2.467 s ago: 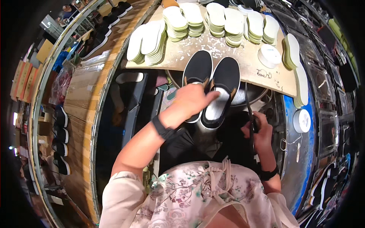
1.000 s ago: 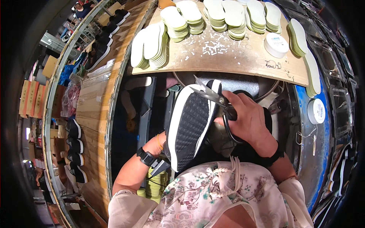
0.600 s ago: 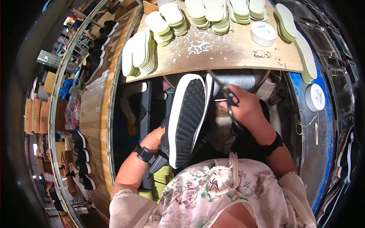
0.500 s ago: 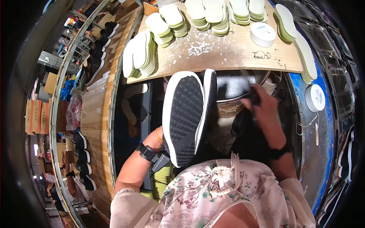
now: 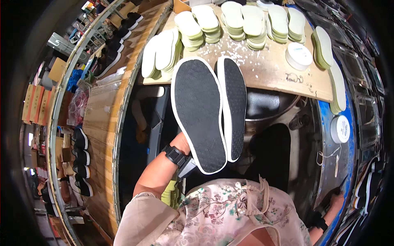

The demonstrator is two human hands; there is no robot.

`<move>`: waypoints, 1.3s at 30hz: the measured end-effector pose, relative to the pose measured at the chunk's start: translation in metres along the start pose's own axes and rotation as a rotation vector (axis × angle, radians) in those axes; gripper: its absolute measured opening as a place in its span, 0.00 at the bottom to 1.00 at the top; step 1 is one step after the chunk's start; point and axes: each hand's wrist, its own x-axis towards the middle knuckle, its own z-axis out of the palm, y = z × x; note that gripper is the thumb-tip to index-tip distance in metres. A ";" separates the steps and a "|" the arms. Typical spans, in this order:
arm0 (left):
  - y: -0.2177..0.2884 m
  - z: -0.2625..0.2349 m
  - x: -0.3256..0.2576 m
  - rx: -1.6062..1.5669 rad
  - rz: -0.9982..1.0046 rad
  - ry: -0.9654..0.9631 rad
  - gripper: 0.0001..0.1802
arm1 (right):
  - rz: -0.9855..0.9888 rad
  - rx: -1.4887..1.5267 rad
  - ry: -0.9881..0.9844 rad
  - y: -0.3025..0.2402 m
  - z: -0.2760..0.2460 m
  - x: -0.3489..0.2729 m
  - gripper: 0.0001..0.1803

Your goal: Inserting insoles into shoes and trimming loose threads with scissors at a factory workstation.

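Two shoes with black textured soles and white rims are held up side by side in front of me, soles toward me. The wider-looking shoe (image 5: 199,112) is on the left. The other shoe (image 5: 234,108) is turned more edge-on beside it. My left hand (image 5: 181,143) grips the pair from behind, its fingers mostly hidden by the soles. Far to the lower right, my right hand (image 5: 337,200) is at the blue bench edge, next to something dark; its fingers are hard to make out.
Pale green insoles (image 5: 253,20) are stacked along the wooden board (image 5: 271,74), with small white bits scattered there. One white round tub (image 5: 298,56) stands on it; another tub (image 5: 340,129) is on the blue bench (image 5: 349,164). Black shoes (image 5: 81,158) line the left rack.
The two shoes have tilted, and their soles face me more fully. My right hand has moved from the middle, beside the metal basin, to the lower right bench edge.
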 end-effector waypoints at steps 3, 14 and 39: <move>0.003 0.002 0.004 -0.040 0.027 -0.010 0.23 | -0.072 0.110 0.035 -0.049 -0.046 -0.001 0.20; -0.003 0.002 -0.042 -0.253 -0.042 -0.084 0.22 | -1.334 1.142 0.043 -0.377 -0.209 -0.112 0.13; 0.002 0.017 0.025 -0.119 0.084 0.169 0.20 | -1.414 1.185 -0.335 -0.382 -0.170 -0.151 0.32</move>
